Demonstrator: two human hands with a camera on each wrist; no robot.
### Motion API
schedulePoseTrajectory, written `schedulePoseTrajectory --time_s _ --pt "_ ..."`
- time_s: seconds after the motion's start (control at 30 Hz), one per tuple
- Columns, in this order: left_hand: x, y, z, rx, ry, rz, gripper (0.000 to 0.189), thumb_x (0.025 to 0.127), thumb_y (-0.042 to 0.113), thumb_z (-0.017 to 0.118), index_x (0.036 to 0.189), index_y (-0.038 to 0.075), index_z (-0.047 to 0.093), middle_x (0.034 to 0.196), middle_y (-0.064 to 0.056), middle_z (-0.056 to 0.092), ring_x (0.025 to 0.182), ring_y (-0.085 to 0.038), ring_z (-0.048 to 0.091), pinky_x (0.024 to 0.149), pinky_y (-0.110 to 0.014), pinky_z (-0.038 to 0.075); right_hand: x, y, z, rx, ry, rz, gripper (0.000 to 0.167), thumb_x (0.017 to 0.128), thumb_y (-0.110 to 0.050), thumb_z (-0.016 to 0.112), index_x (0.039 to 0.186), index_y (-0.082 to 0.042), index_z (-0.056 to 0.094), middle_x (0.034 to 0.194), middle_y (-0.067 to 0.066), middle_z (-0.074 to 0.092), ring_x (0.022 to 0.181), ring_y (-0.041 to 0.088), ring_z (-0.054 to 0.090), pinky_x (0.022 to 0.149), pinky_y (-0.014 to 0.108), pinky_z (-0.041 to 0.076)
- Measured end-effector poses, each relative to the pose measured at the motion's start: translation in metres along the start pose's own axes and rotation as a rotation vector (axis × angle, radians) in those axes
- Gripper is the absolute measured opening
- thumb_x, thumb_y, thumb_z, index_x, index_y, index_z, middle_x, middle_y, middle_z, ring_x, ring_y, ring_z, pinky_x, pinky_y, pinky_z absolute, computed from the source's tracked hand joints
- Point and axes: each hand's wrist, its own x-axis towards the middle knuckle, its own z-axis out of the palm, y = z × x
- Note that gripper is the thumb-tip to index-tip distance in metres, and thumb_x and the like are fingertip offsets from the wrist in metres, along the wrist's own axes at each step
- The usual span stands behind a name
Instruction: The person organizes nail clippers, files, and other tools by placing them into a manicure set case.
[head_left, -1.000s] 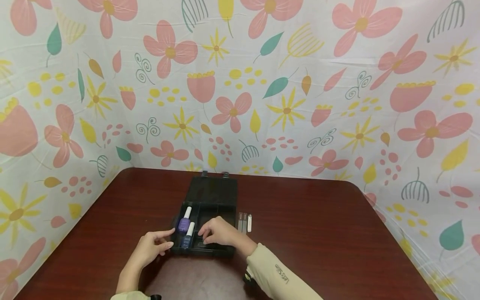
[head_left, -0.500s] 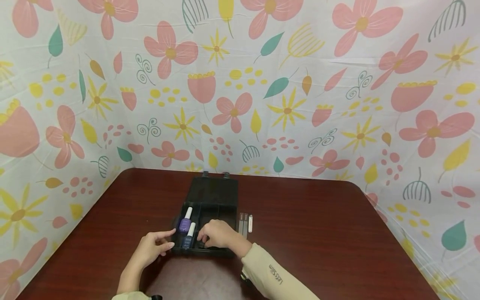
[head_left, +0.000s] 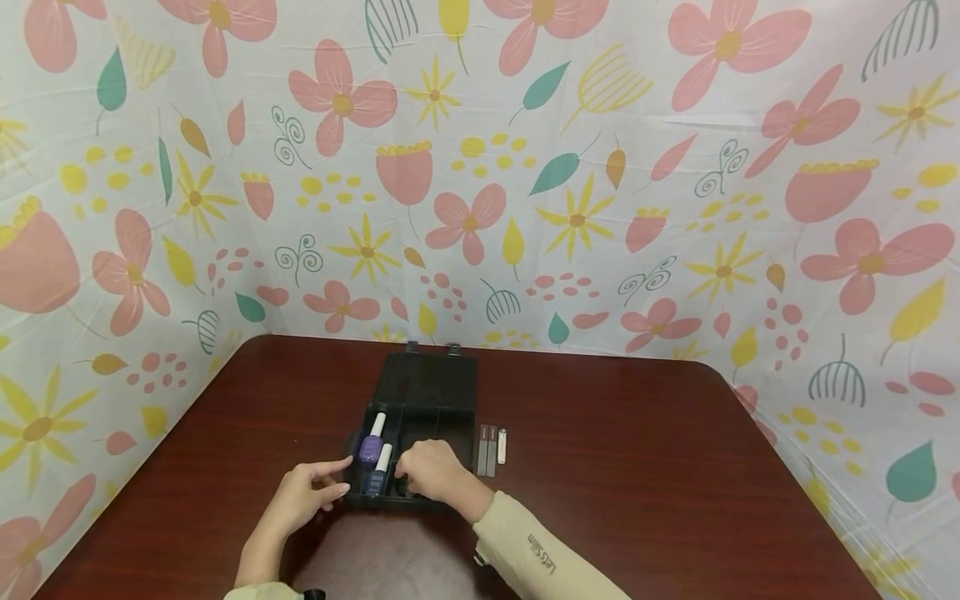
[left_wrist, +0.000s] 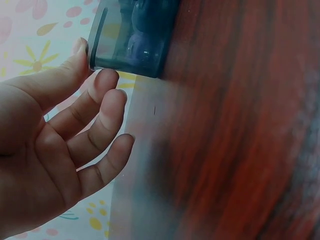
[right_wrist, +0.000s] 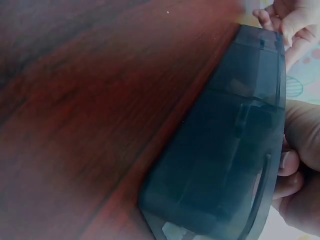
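A dark see-through box (head_left: 461,437) with its lid (head_left: 426,382) folded back lies on the table. Its left compartment holds a purple nail polish bottle (head_left: 371,450) and a dark blue nail polish bottle (head_left: 376,481), both with white caps. My left hand (head_left: 303,497) touches the box's left side with forefinger and thumb; its other fingers hang loose in the left wrist view. My right hand (head_left: 437,472) reaches into the compartment beside the bottles, fingers bent down. I cannot tell whether its hidden fingertips hold anything.
Right of the box lie two slim grey strips (head_left: 487,457) with dark ends and a small silver nail clipper (head_left: 502,447). All stand on a brown wooden table (head_left: 637,467), with a flower-print cloth (head_left: 480,167) hanging behind and at the sides.
My right hand has shifted slightly within the compartment, its fingers dipping and bending more, and the forearm has swung left. The left hand stays at the box's side.
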Motion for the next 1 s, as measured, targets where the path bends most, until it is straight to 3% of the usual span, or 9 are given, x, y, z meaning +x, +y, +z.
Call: schedulePoseTrajectory --time_s 0.2,0.43,0.8,1.0 --pt "-0.0004 0.0015 -0.0001 0.002 0.003 -0.004 0.039 0.077 0.002 0.066 0.116 0.005 0.061 0.066 -0.002 0.059 0.052 -0.018 0.051 0.044 -0.032 0.044 0.0009 -0.0043 -0.0015 -0.101 -0.002 -0.020 0.011 0.067 -0.024 0.078 0.067 -0.031 0.070 0.064 -0.014 0.061 0.056 0.003 0.054 0.047 0.022 0.043" --pt "-0.0007 0.0008 0.0003 0.007 0.008 -0.004 0.039 0.077 0.002 0.067 0.115 0.005 0.061 0.065 -0.002 0.058 0.052 -0.018 0.051 0.043 -0.032 0.044 0.0031 -0.0057 0.0042 -0.146 0.007 -0.023 0.031 0.065 -0.020 0.076 0.045 -0.027 0.053 0.050 -0.013 0.052 0.045 0.003 0.042 0.040 0.023 0.038" --pt "-0.0006 0.0004 0.0007 0.010 0.007 -0.009 0.038 0.077 0.002 0.066 0.115 0.005 0.061 0.064 -0.003 0.057 0.051 -0.017 0.050 0.043 -0.032 0.043 0.0023 -0.0064 0.0064 -0.139 0.034 -0.018 0.034 0.064 -0.016 0.073 0.042 -0.027 0.050 0.045 -0.015 0.045 0.042 0.002 0.036 0.037 0.022 0.035" --pt "-0.0003 0.0018 0.0012 0.003 0.001 -0.022 0.039 0.077 0.002 0.066 0.115 0.005 0.061 0.064 -0.003 0.057 0.051 -0.017 0.050 0.044 -0.032 0.044 -0.0004 -0.0031 0.0041 -0.092 0.066 -0.067 0.033 0.068 -0.014 0.069 0.044 -0.026 0.050 0.044 -0.016 0.043 0.043 0.001 0.036 0.038 0.020 0.033"
